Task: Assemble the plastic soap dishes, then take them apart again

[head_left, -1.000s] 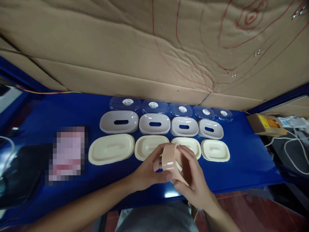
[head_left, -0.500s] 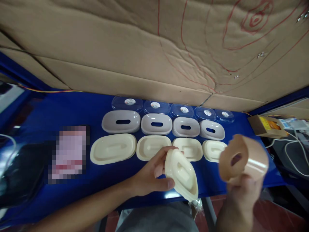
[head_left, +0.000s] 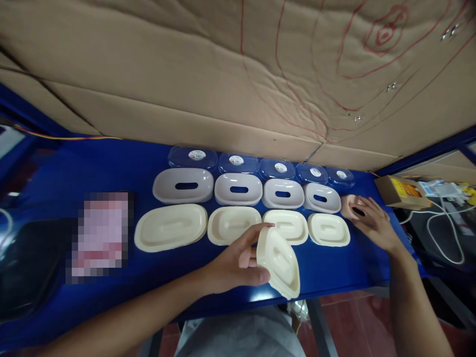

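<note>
My left hand (head_left: pixel 238 265) grips the rim of a cream oval plastic tray (head_left: pixel 280 265), tilted up above the table's front part. Its thumb lies on the near side, with some fingers hidden behind. At the right end of the grey row, my right hand (head_left: pixel 377 225) is closed around a beige oval plastic dish with a slot (head_left: pixel 348 206). The fingers cover its right side. Just left of it stands a grey slotted dish (head_left: pixel 323 198). A cream tray (head_left: pixel 329 229) lies in the front row nearby.
Clear plastic lids (head_left: pixel 192 157) with labels line the back, before a cardboard wall (head_left: pixel 167 74). Several grey dishes and cream trays form rows on the blue table (head_left: pixel 208 277). A dark bag (head_left: pixel 29 263) sits left; an open carton (head_left: pixel 401 192) and white cables (head_left: pixel 442 238) sit right.
My right hand has carried the beige dish from the front right, where it was raised, back and down to the end of the grey row. The left hand keeps its tray with little movement.
</note>
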`<state>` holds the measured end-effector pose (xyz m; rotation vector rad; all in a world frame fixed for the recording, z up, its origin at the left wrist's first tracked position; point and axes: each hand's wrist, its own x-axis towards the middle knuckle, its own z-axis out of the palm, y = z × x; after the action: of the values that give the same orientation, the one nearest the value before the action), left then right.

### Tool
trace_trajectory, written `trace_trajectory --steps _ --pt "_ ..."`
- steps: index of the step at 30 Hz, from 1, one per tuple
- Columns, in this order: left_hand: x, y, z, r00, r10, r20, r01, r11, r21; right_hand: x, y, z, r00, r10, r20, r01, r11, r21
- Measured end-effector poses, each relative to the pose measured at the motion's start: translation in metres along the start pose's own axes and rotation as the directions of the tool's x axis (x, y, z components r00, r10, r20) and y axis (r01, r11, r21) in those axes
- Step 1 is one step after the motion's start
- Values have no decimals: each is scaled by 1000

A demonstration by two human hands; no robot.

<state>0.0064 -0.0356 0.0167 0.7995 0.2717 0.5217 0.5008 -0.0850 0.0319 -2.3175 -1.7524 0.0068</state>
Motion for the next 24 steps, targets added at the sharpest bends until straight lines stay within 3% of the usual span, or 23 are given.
trace_trajectory --steps 4,7,11,13,14,16,17,18,22,24 --pt "0 -2 -1 1000 -22 14 22 1000 -9 12 -6 3 993 -101 54 98 993 58" --pt "-1 -1 -1 1000 -19 20 19 999 -28 5 -25 -5 988 -148 -42 149 989 24" --pt "-3 0 1 1000 -11 28 12 999 -31 -44 -90 -26 951 -205 -230 232 968 99" --pt "-3 0 3 1000 -9 28 10 999 -33 -77 -135 -29 937 -316 -149 344 909 236" --pt "-3 -1 4 1000 -9 28 10 999 -33 -92 -157 -27 898 -435 -60 434 855 284" --pt "-3 -1 5 1000 -8 26 9 1000 -28 -112 -196 -17 754 -650 96 591 734 335" --pt "-3 -1 6 1000 -7 27 8 1000 -26 -116 -211 -11 706 -698 122 631 698 339" --pt "-3 0 6 1000 -8 27 9 1000 -23 -119 -222 -6 692 -709 136 641 690 336" --pt "-4 3 9 999 5 35 -5 1000 4 -118 -233 1 765 -629 136 556 753 352" --pt "-5 3 11 997 -10 83 9 1000 17 -121 -226 -4 773 -615 155 534 763 365"
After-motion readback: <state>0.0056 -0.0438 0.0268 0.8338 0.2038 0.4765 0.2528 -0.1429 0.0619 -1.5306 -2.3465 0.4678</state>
